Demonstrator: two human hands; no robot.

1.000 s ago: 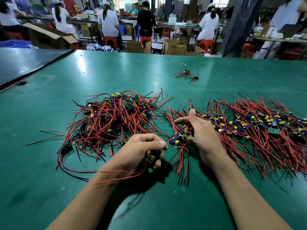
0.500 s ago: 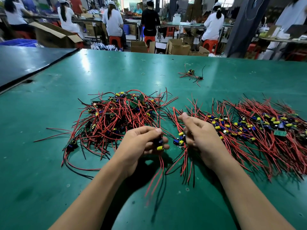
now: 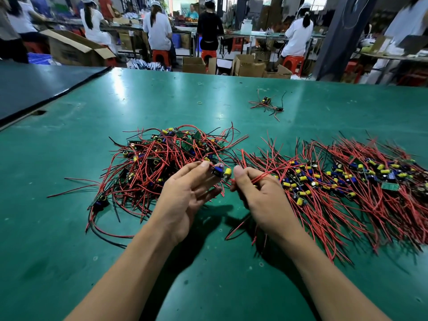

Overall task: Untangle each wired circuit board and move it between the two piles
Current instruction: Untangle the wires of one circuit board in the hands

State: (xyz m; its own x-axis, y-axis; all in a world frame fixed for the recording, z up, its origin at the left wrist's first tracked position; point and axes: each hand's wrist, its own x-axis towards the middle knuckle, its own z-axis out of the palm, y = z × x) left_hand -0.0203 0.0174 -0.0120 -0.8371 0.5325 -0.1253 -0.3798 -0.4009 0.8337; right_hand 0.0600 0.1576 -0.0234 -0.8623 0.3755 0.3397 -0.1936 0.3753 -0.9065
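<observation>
A tangled pile [image 3: 162, 163] of small circuit boards with red and black wires lies left of centre on the green table [image 3: 69, 239]. A flatter, spread-out pile [image 3: 347, 181] of the same boards lies to the right. Between them, above the table, my left hand [image 3: 187, 200] pinches a small board [image 3: 221, 172] with blue and yellow parts at its fingertips. My right hand [image 3: 257, 193] is right beside it, fingers curled round that board's red wires, which hang down under the hand.
A lone wired board [image 3: 266, 104] lies farther back on the table, with a small ring [image 3: 199, 103] to its left. A dark table [image 3: 34, 89] adjoins at the far left. Seated workers, stools and cardboard boxes fill the background.
Both hands have risen off the table and come together. The board in my left hand now sits up at the fingertips, and my right hand has closed on its wires.
</observation>
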